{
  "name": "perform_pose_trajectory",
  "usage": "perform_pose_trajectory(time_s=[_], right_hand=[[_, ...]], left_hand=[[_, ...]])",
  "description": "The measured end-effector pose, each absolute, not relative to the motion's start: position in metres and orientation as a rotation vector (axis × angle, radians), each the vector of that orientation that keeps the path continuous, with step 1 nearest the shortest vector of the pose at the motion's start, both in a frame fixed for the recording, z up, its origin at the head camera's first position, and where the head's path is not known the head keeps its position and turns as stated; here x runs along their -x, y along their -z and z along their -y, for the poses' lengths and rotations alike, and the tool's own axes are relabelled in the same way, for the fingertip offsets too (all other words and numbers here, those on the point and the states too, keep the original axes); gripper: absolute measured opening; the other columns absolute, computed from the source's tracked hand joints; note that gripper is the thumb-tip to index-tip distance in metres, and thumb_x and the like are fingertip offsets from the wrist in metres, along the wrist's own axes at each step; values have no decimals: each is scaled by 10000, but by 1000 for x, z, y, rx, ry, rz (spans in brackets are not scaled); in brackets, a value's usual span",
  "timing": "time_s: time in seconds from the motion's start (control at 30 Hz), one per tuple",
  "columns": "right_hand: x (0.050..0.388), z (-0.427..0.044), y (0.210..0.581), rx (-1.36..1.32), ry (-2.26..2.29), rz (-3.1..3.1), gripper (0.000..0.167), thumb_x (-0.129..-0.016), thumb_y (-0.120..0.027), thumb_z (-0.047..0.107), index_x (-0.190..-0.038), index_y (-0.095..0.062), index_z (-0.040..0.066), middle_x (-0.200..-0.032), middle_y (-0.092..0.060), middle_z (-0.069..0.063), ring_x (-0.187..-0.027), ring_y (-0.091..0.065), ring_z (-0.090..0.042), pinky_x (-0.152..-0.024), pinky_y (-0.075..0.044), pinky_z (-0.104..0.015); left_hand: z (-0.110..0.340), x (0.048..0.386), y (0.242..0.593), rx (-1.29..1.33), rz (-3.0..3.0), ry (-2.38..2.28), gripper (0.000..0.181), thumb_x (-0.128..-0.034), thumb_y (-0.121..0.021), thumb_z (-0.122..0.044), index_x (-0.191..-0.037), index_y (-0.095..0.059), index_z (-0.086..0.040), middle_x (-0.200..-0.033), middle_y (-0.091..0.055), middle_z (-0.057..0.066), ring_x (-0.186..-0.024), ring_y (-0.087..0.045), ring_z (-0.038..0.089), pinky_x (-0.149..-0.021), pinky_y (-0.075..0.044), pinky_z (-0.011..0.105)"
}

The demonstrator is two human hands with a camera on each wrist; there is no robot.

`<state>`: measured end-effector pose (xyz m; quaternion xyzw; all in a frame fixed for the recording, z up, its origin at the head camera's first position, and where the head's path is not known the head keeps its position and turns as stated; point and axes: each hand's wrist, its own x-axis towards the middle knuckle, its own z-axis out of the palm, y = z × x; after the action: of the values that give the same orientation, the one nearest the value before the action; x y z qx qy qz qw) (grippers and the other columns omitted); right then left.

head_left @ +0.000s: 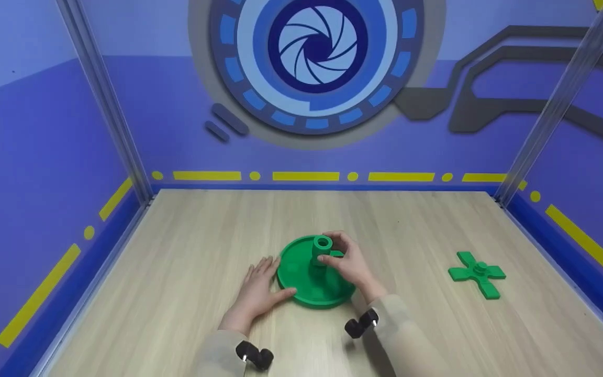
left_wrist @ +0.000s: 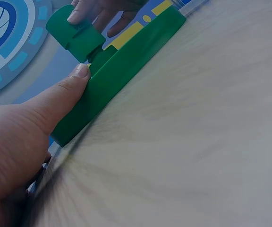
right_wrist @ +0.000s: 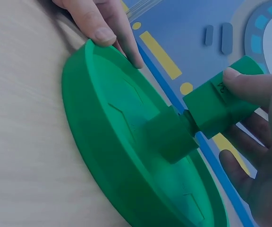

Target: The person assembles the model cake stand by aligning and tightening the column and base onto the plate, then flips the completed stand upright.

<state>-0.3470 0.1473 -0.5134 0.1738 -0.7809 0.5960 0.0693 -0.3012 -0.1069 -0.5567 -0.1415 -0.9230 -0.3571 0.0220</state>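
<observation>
A round green dish with a raised rim [head_left: 293, 262] lies on the wooden table. Its short central post [right_wrist: 166, 137] shows in the right wrist view. My right hand [head_left: 353, 266] pinches a green hollow cylinder [head_left: 318, 254] between thumb and fingers, directly over that post. A narrower neck shows between cylinder and post; whether the two are fully joined I cannot tell. On the dish's left side my left hand [head_left: 256, 297] rests with fingers spread straight, its thumb touching the rim. The left wrist view shows that thumb [left_wrist: 63, 97] against the dish edge.
To the right on the table [head_left: 411, 335] lies a green cross-shaped piece [head_left: 475, 273] with a round stub at its middle. Blue printed panels [head_left: 160, 120] stand behind and at both sides, with metal posts [head_left: 108, 99] at the corners.
</observation>
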Motion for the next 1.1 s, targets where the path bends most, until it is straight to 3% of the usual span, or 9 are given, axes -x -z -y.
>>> perform_pose_trajectory(time_s=[0.27, 0.5, 0.7, 0.9, 1.1], right_hand=[[346, -141, 514, -430, -1740, 2366, 490, -821, -859, 69, -1225, -583, 39, -1169, -685, -121, -1123, -629, -248, -1051, -487, -594], [344, -138, 516, -382, -1653, 2398, 532, -798, -895, 139, -1177, -529, 63, -1147, -654, -126, -1124, -632, -295, -1040, -510, -573], [345, -143, 518, -422, -1642, 2434, 623, -799, -897, 153, -1307, -549, 61, -1235, -650, -143, -1147, -635, -326, -1048, -528, -545], [347, -153, 513, -593, -1826, 2441, 684, -881, -808, 81, -1491, -501, 44, -1470, -572, -206, -1328, -569, -410, -1161, -435, -593], [348, -158, 509, -713, -1908, 2450, 616, -922, -703, -38, -1498, -487, -11, -1482, -562, -240, -1383, -534, -431, -1195, -412, -577]], left_hand=[[107, 301, 557, 443, 2856, 1096, 968, -877, -741, -586, -1582, -381, -29, -1634, -356, 261, -1566, -253, 432, -1307, -125, 611], [107, 301, 557, 443, 2853, 1088, 975, -874, -737, -599, -1582, -381, -29, -1633, -359, 260, -1565, -255, 433, -1307, -125, 614], [107, 301, 557, 454, 2844, 1094, 972, -872, -745, -589, -1578, -386, -24, -1628, -362, 269, -1562, -260, 438, -1304, -127, 621], [107, 301, 557, 445, 2848, 1101, 970, -873, -745, -586, -1581, -384, -31, -1635, -357, 257, -1568, -253, 426, -1311, -117, 607], [107, 301, 557, 438, 2850, 1103, 971, -873, -743, -590, -1580, -385, -29, -1635, -359, 257, -1567, -256, 425, -1311, -118, 605]])
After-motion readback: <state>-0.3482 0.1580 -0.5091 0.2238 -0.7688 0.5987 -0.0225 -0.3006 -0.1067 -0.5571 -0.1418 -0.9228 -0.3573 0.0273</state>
